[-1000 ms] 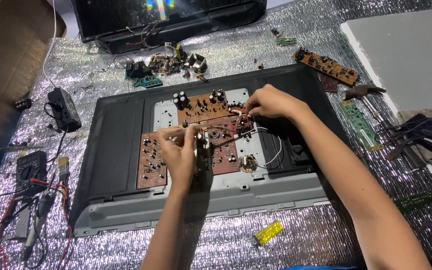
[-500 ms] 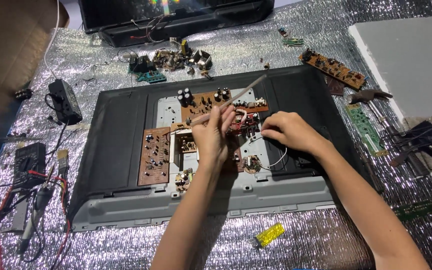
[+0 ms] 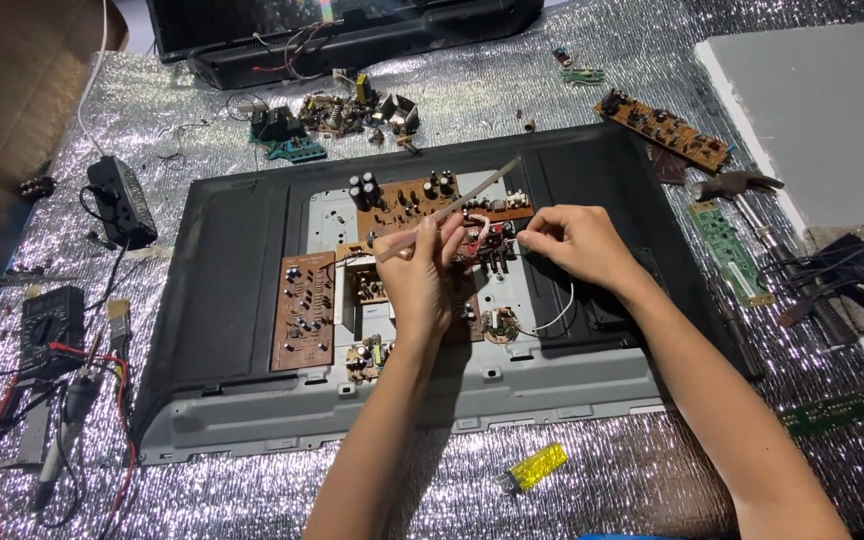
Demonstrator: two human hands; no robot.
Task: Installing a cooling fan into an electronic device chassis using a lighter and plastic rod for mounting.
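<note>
A flat television [image 3: 232, 260] lies face down with its back open, showing brown circuit boards [image 3: 302, 310] on a grey metal chassis [image 3: 512, 385]. My left hand [image 3: 417, 275] holds a long thin pale strip, like a flat ribbon cable [image 3: 472, 197], slanting up to the right over the boards. My right hand [image 3: 572, 240] pinches something small at the red and brown board [image 3: 482, 240] in the middle; a white wire [image 3: 552, 320] loops below it.
Silver foil sheet [image 3: 652, 470] covers the table. A multimeter with red and black leads [image 3: 47, 330] and a black adapter [image 3: 122, 200] lie left. Loose boards [image 3: 662, 130], a green strip board [image 3: 722, 250], a hammer [image 3: 737, 185], black cables [image 3: 852, 270] right. Yellow part [image 3: 537, 467] in front. Another television [image 3: 352, 30] behind.
My left hand has risen from the lower board and now lifts the pale strip. My right hand slid from the upper board to the middle board's right side.
</note>
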